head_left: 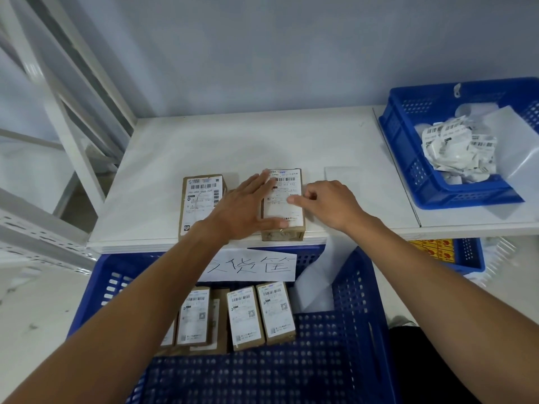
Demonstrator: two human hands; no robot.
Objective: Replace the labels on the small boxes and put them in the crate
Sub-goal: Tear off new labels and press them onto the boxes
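Partway, by the look: several labelled small boxes [248,313] already down in the blue crate [350,287] at 6 o'clock, spare box [201,199] waiting at 9 o'clock. On the shelf [291,141], centre box [287,233]: pressing its label [280,209] with flat, spread left hand [242,208]; pushing the right edge with right hand [332,202], forefinger straight, gripping nothing.

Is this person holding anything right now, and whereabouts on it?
Nothing is gripped. The left hand lies flat on the label of the box on the shelf; the right hand touches the label's right side with one fingertip.
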